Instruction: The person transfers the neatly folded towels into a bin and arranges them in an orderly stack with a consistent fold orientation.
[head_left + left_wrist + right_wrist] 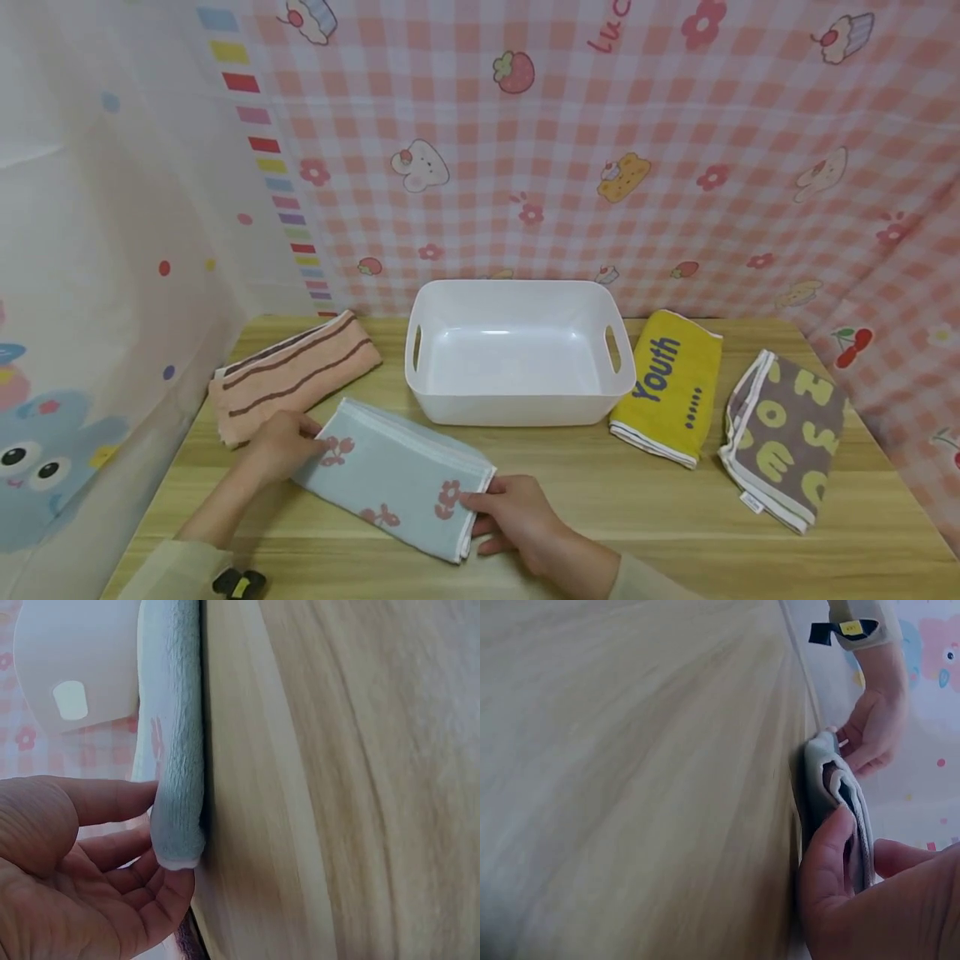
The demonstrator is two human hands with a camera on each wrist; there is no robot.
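A folded light blue towel with pink flower and cherry shapes lies at the front of the table. My left hand pinches its left end; in the left wrist view, the thumb is on top and the curled fingers are at the folded edge. At the opposite end, my right hand grips the towel between thumb and fingers. The right wrist view shows the towel's stacked layers from the side, with both hands on it. Just behind the left hand lies a folded peach towel with brown stripes.
A white plastic basin with handle holes stands at the table's back middle, nothing inside. To its right lie a folded yellow towel reading "Youth" and a brown towel with yellow-green letters. A checked pink cloth hangs behind the table.
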